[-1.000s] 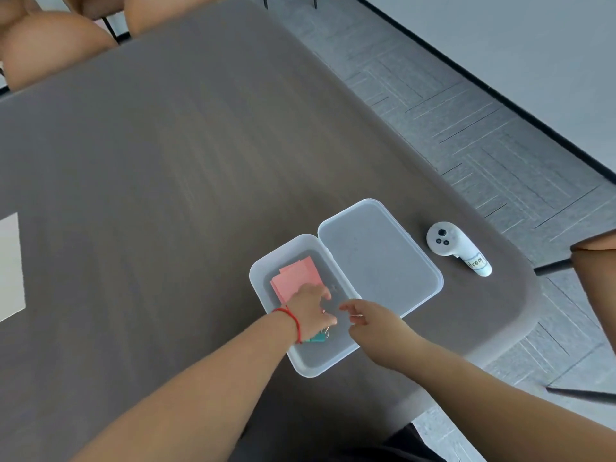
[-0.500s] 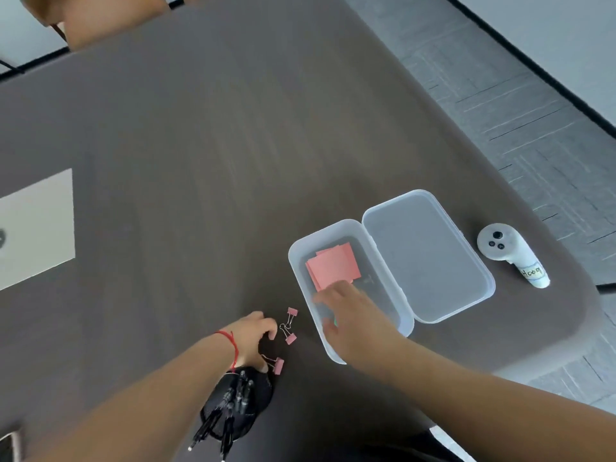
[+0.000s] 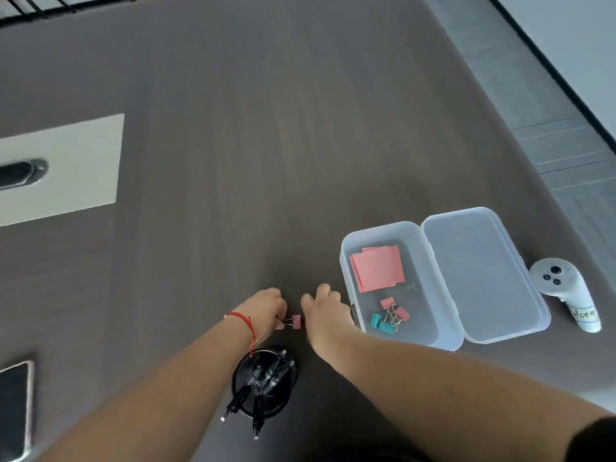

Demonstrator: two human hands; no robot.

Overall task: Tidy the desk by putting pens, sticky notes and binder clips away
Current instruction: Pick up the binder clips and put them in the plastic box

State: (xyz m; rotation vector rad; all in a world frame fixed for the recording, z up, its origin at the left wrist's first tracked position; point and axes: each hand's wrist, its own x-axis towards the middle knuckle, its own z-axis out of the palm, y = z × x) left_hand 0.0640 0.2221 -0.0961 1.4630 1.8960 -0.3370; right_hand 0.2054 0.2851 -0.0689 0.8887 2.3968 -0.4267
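A clear plastic box (image 3: pixel 346 258) lies open on the dark desk, its lid (image 3: pixel 480 275) folded out to the right. Inside are pink sticky notes (image 3: pixel 378 268) and several binder clips (image 3: pixel 390 316), pink and teal. My left hand (image 3: pixel 265 310), with a red string on the wrist, pinches the wire handle of a pink binder clip (image 3: pixel 296 321) on the desk left of the box. My right hand (image 3: pixel 325 311) rests curled just right of that clip, its fingers hidden underneath. A black mesh cup (image 3: pixel 263 381) of black pens stands near me.
A white controller (image 3: pixel 566 291) lies right of the lid near the desk's right edge. A white sheet (image 3: pixel 66 168) with a dark object on it sits at far left. A phone (image 3: pixel 15 408) lies at the lower left.
Both hands left the box and came together at the loose pink clips left of it. The view swung left, bringing the pen cup, the phone and the clips inside the box into sight.
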